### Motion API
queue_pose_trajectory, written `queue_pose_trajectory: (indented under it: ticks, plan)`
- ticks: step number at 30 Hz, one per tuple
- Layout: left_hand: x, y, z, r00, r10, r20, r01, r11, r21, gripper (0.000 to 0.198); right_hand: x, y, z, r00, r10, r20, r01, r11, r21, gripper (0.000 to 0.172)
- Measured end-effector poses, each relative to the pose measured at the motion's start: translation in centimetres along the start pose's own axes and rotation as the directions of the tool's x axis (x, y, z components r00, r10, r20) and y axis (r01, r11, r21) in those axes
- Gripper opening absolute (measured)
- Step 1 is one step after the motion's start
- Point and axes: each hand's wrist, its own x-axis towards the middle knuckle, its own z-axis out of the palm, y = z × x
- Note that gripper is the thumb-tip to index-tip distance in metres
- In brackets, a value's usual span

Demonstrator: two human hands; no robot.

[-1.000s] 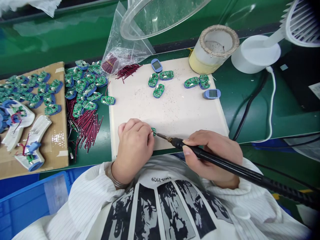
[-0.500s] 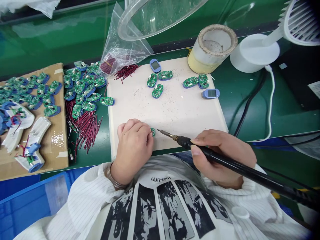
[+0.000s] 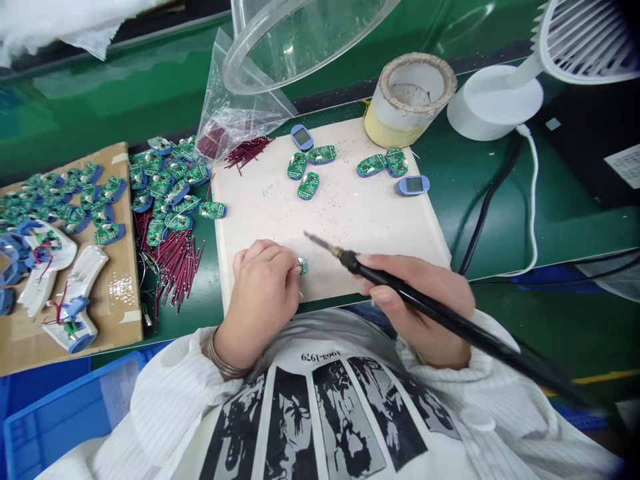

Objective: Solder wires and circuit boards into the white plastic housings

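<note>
My left hand is closed at the near edge of the pale board. A corner of a small green circuit board pokes out past its fingers; the rest is hidden beneath them. My right hand grips a black soldering iron. The iron's metal tip is raised above and slightly right of that circuit board, apart from it. Further back on the pale board lie several circuit boards in blue housings, and two modules lie with their small screens up, one by the right edge.
Many circuit boards and dark red wires lie on the left. A cardboard sheet holds more boards and white casings. A plastic bag, a tape-roll-like ring, and a white fan stand behind. Cables run along the right.
The soldering iron's tip has lifted up and away from the circuit board, my right hand shifting left with it. My left hand stays closed over the board. The whole view has shifted slightly.
</note>
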Motion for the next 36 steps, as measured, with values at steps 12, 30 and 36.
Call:
queue_pose_trajectory:
  ticks: [12, 30, 36]
  plan:
    - [-0.1, -0.6, 0.1, 1.000, 0.012, 0.012, -0.011, 0.998, -0.064, 0.015, 1.6, 1.7, 6.8, 0.978, 0.010, 0.210, -0.035, 0.993, 0.115, 0.017]
    - [0.3, -0.8, 0.0, 1.000, -0.024, 0.008, 0.024, 0.997, -0.074, 0.011, 1.5, 2.1, 7.1, 0.988, -0.014, 0.154, -0.009, 0.989, 0.145, 0.020]
    - [0.9, -0.9, -0.4, 0.999, 0.010, 0.044, -0.007, 0.998, -0.068, 0.013, 0.7, 1.6, 4.2, 0.999, -0.005, 0.035, 0.002, 0.998, 0.062, 0.018]
